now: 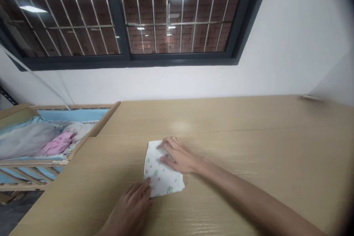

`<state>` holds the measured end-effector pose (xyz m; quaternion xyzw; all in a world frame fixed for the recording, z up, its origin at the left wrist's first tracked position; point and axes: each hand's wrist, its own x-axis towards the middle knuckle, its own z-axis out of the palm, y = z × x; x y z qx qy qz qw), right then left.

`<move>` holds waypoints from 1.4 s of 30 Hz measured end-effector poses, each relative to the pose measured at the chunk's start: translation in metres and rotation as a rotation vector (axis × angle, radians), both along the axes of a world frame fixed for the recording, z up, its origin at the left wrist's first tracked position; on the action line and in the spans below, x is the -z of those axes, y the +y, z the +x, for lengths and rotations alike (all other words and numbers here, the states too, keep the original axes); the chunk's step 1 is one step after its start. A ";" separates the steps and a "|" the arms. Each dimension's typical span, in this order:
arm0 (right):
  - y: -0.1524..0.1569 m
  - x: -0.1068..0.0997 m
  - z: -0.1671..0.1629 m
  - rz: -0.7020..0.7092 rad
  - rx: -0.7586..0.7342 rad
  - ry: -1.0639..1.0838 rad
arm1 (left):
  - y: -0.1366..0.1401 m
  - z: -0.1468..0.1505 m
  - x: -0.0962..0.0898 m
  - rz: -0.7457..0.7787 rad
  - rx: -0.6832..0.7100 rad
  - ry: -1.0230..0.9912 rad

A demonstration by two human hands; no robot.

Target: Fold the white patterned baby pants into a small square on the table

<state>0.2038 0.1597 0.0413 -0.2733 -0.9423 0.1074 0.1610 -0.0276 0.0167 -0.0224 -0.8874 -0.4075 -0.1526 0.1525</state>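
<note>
A small white cloth point(163, 179) with green printed figures lies folded flat on the wooden tabletop point(243, 155). Its shape is roughly square, with slightly uneven layers at the lower right corner. My right hand point(177, 155) rests over the cloth's upper right part, fingers bent a little and apart, the tips on the fabric. At the lower left corner, my left hand point(134, 202) lies with its fingers stretched out and the tips touching the cloth's edge. Part of that hand's thumb side is hard to make out.
To the left stands a wooden crib point(94, 129) with blue lining, holding pink clothing point(59, 143) and pale bedding point(30, 138). A white wall point(179, 81) and a barred window point(179, 59) rise behind the table. A small pale object point(311, 97) lies at the far right corner.
</note>
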 end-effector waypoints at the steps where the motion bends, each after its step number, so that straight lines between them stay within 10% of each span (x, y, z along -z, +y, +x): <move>1: -0.015 -0.005 0.008 -0.037 -0.016 -0.024 | 0.001 -0.005 0.000 0.007 0.001 -0.032; 7: -0.070 0.000 0.039 -0.118 -0.067 -0.125 | 0.012 -0.010 -0.010 -0.203 -0.007 -0.215; 12: -0.060 0.006 0.035 -0.232 0.067 0.019 | 0.031 -0.019 -0.039 -0.635 -0.227 -0.489; 17: -0.034 0.003 0.023 -0.327 0.209 0.212 | 0.055 -0.029 -0.049 -0.727 -0.170 -0.607; 25: 0.015 0.024 -0.004 -0.294 0.328 0.425 | 0.105 -0.021 -0.034 -0.641 -0.320 -0.946; 36: 0.044 0.050 -0.011 -0.201 0.540 0.422 | 0.126 -0.008 -0.007 -0.376 -0.525 -0.760; 42: 0.013 0.032 -0.025 0.151 0.176 0.124 | 0.112 0.031 0.005 -0.074 -0.245 -0.463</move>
